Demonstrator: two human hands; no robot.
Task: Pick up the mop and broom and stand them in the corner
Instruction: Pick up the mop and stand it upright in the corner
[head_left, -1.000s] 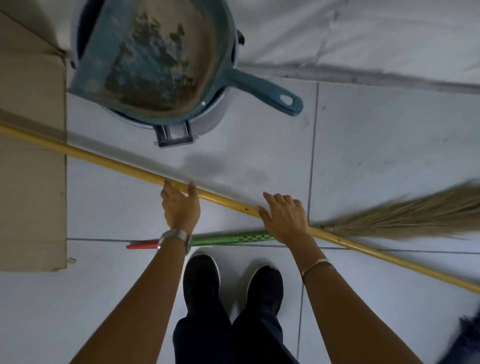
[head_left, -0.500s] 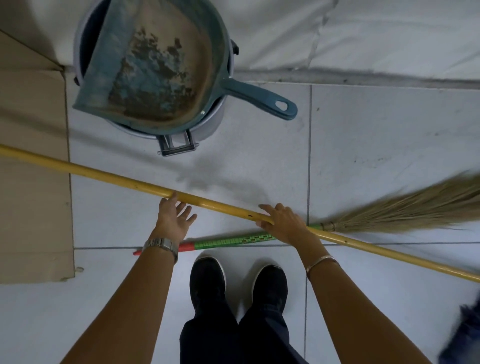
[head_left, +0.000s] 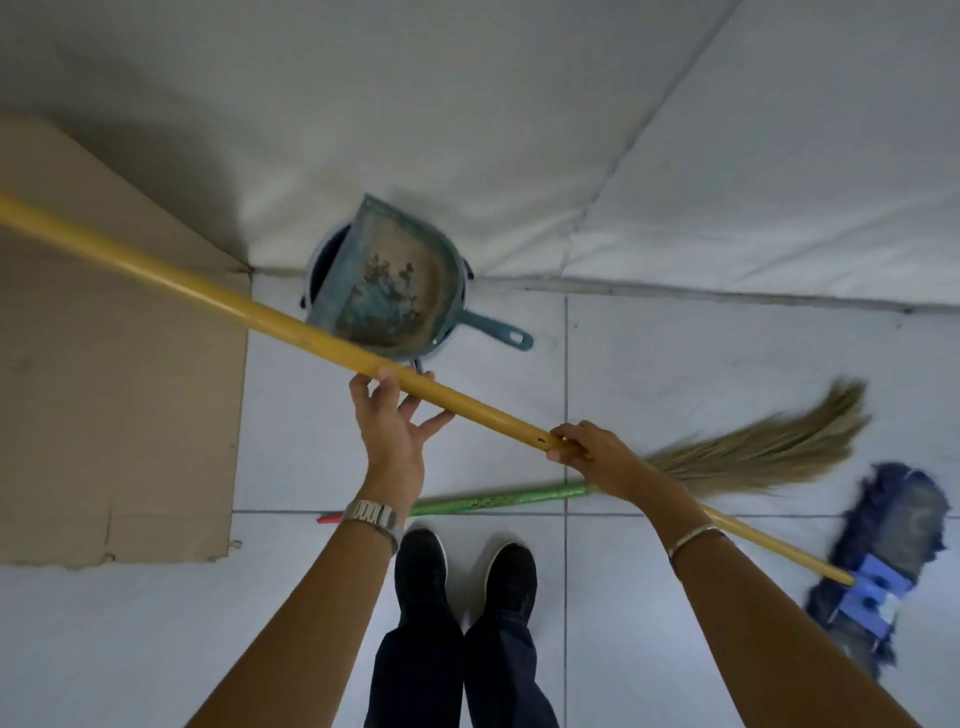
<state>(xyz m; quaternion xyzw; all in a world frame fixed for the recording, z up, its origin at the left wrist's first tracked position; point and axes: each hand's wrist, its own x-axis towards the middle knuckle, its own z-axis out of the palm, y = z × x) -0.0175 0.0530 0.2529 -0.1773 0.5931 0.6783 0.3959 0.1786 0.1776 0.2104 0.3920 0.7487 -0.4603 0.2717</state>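
The mop (head_left: 291, 325) runs as a diagonal from the upper left of the frame to its blue head at lower right, gripped at two spaced points, probably so the long pole can be tipped upright: the right hand (head_left: 592, 454) is wrapped round the yellow handle, the left hand (head_left: 392, 423) cradles it from beneath with fingers half spread. The broom (head_left: 753, 454) lies on the tiles at centre right, its green handle passing just below the right hand, untouched

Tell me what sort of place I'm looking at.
Likely an indoor room corner used for cleaning gear: white tiled floor, a dirty dustpan resting on a bin by the wall, flattened cardboard alongside.
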